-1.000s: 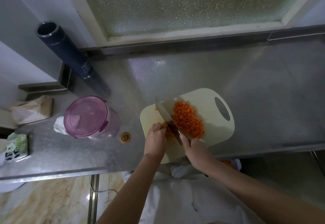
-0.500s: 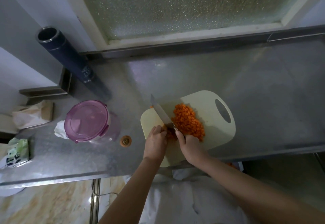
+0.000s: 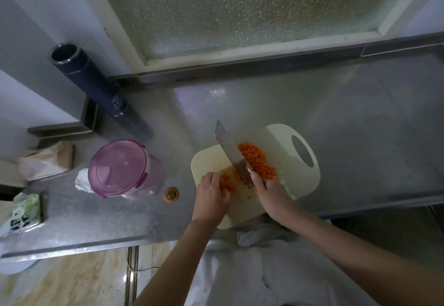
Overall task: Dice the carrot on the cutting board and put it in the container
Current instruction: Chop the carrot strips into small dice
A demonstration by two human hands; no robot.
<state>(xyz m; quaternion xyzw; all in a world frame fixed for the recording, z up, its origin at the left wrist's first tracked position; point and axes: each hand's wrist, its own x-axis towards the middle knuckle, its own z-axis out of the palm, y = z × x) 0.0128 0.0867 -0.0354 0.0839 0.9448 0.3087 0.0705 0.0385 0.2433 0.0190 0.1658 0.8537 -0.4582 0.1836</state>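
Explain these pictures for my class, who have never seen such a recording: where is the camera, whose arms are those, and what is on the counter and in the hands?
There is no machine here. A person works with bare hands, and one wide-angle camera worn on the head looks down at them, so the arms enter from the bottom edge. On the steel counter lies a pale cutting board with a heap of diced carrot. The right hand grips a knife, its blade angled across the board beside the heap. The left hand curls its fingers over a small carrot clump, left of the blade. Left of the board stands a container with its pink lid on, and a cut-off carrot end lies between them. A dark tube is further back.
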